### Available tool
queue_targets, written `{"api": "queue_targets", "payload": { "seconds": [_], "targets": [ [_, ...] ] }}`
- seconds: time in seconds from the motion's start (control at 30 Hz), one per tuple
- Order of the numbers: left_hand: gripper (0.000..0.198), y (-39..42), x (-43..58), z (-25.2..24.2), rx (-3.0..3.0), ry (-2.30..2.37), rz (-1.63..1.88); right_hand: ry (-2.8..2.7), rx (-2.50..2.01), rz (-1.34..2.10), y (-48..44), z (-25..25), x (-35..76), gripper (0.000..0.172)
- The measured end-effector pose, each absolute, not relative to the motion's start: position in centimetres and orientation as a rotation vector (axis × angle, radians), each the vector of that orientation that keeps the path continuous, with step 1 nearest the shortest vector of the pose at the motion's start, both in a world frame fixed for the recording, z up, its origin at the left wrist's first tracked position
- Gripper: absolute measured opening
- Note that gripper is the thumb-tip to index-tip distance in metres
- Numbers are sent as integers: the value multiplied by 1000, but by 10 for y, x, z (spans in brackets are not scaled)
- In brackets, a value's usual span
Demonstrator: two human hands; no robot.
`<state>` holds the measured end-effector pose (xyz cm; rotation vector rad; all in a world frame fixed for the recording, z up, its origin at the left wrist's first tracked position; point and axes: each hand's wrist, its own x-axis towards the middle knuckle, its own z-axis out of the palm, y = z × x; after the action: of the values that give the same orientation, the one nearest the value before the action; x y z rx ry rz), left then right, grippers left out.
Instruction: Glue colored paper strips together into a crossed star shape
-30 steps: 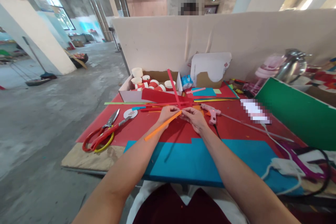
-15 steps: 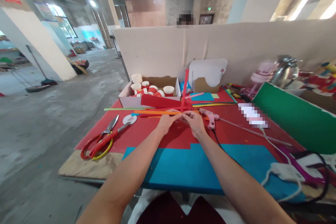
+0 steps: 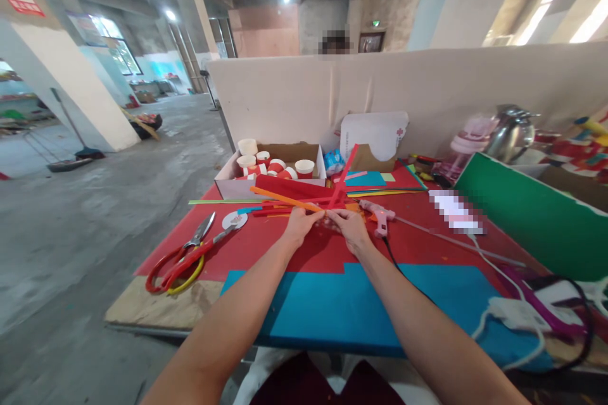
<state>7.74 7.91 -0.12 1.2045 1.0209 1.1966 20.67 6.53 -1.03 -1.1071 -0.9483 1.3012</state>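
Observation:
My left hand pinches an orange paper strip, whose free end points up and to the left. Close beside it, my right hand is closed on a red paper strip that rises to the upper right. The two strips meet between my fingertips, and the fingers hide how they join. Behind my hands lie more paper strips and a folded red sheet. A pink glue gun rests just right of my right hand.
Scissors with red and yellow handles lie at left near a white disc. A box of paper cups stands behind. On the right are a green board, a power strip with cables, and a metal jug. A person's head shows beyond the partition.
The red strip has tipped from nearly upright towards the right. The orange strip's left end has risen from level to a slant. Both hands stay together, still pinching.

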Motion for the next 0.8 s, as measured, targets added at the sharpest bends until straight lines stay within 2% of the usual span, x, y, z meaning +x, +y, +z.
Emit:
{"api": "queue_targets", "payload": {
  "seconds": [0.37,0.8],
  "targets": [
    [15,82,76,-4,1130,983,1158,-950,-1057,1340,64,-11,206,32],
    [23,81,76,-4,1186,972,1149,-919,-1035,1332,62,-5,204,37]
  ]
}}
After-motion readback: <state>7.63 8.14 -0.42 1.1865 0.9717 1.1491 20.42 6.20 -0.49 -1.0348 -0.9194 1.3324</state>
